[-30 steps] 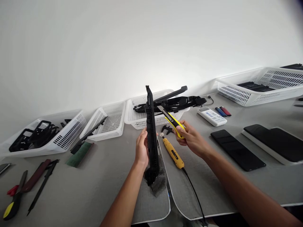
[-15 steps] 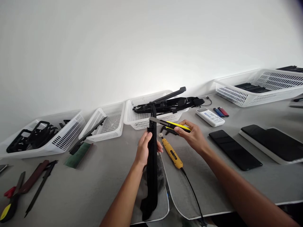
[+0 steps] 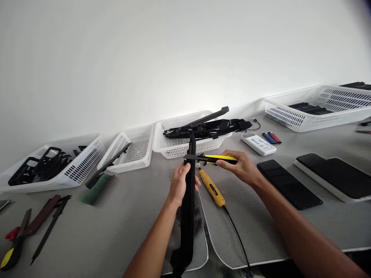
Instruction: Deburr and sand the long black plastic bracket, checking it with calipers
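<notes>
My left hand (image 3: 180, 183) is wrapped round a long black plastic trim piece (image 3: 188, 216), which stretches lengthwise away from me over the table. My right hand (image 3: 239, 166) grips a yellow and black utility knife (image 3: 222, 158). Its blade points left and lies across the trim piece just beyond my left thumb; whether it touches the plastic I cannot tell. Right of the trim piece lies a yellow corded rotary tool (image 3: 212, 188). A dark object beneath the knife is mostly hidden.
Several white baskets stand along the wall; the middle basket (image 3: 199, 148) holds black parts. At right lie a black phone (image 3: 290, 184), a white power bank (image 3: 259, 144) and two lighters (image 3: 271, 138). Scissors (image 3: 16, 243) lie at far left. A gap (image 3: 206, 226) runs between two tabletops.
The knife has moved toward me along the trim piece, and its blade has turned to lie nearly level across it. My left hand keeps its hold, with the piece tilted slightly.
</notes>
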The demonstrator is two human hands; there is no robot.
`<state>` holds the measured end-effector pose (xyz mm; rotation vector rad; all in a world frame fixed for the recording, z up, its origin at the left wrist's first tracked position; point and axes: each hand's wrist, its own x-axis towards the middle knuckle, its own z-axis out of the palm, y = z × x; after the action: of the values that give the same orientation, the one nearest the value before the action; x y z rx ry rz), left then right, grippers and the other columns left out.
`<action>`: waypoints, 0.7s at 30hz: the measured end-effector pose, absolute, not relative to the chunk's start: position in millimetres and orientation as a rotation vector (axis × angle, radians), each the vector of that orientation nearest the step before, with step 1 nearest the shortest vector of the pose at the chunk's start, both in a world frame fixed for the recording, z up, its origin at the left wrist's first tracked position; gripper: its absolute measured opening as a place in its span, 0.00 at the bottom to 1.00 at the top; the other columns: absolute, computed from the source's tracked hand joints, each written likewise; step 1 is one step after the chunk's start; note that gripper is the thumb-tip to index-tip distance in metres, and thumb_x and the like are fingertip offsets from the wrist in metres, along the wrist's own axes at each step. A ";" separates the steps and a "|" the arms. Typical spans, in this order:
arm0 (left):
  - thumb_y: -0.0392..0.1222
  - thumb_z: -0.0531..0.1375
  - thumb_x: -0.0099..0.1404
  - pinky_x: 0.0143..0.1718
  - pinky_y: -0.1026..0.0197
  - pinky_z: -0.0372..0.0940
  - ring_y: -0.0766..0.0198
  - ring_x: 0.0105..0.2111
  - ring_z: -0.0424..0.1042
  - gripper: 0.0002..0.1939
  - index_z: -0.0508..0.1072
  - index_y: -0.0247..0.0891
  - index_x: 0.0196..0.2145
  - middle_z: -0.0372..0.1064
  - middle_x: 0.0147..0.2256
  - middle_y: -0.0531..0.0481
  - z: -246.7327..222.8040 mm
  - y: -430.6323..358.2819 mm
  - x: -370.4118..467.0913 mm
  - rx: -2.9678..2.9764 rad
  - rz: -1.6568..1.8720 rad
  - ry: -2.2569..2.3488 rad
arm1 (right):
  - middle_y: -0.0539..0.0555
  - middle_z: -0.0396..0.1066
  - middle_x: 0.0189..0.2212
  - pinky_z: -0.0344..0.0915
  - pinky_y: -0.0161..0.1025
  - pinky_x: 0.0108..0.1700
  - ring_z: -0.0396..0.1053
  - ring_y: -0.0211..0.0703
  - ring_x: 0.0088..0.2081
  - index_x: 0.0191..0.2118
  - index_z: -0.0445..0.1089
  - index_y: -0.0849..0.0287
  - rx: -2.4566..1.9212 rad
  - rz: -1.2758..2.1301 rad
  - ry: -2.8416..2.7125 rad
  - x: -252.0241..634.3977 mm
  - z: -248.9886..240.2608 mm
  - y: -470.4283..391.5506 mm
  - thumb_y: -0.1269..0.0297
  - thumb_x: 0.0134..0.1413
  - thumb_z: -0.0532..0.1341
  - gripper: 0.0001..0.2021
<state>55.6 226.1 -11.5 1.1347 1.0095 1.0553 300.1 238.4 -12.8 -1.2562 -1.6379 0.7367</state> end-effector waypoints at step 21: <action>0.65 0.60 0.68 0.18 0.65 0.57 0.65 0.14 0.65 0.31 0.75 0.34 0.52 0.70 0.17 0.55 -7.0 225.9 55.3 1.088 1.014 1.035 | 0.52 0.75 0.27 0.59 0.38 0.29 0.67 0.43 0.26 0.39 0.81 0.58 -1.391 0.369 -1.435 297.9 -23.3 240.7 0.36 0.61 0.67 0.26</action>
<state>55.3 225.9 -7.0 1.0876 1.0354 1.0139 297.9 240.7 -23.3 -1.3912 -1.4350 0.3693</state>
